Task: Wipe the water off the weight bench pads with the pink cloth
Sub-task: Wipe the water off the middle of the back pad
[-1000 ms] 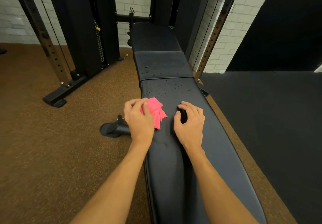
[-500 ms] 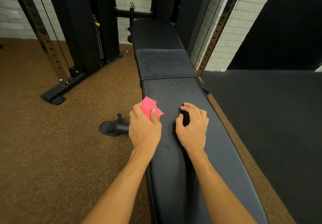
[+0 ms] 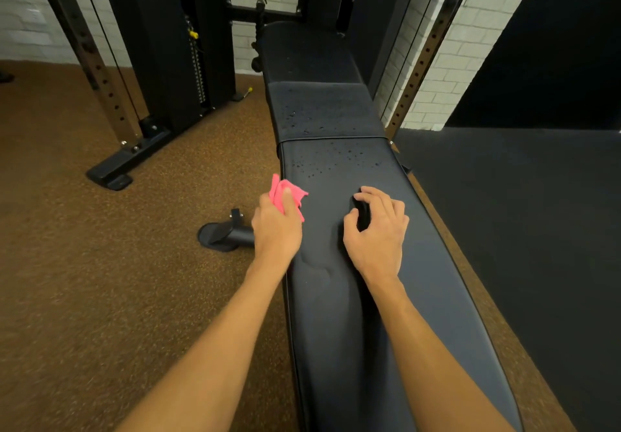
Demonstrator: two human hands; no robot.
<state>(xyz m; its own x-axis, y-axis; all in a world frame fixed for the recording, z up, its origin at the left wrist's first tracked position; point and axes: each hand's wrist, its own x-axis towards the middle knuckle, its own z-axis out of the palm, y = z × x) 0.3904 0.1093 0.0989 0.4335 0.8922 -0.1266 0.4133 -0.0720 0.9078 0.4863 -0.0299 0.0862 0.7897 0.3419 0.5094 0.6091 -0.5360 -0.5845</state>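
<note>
Shifting pink cloth [image 3: 286, 193] outward to worktop [image 3: 386, 314] L edge.
L hand [image 3: 277, 230] clamps cloth; R hand [image 3: 378, 233] curled, empty; droplets [image 3: 339, 159] ahead, unobstructed.

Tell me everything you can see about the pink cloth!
The cloth is bright pink, small and soft-looking, crumpled into loose folds rather than spread flat. The left hand holds it bunched in its grip, fingers on top, with pink corners poking out ahead and to both sides. It sits at the left edge of the long black bench pad, partly over the side. The water drops lie farther along the pad, beyond the cloth.
</note>
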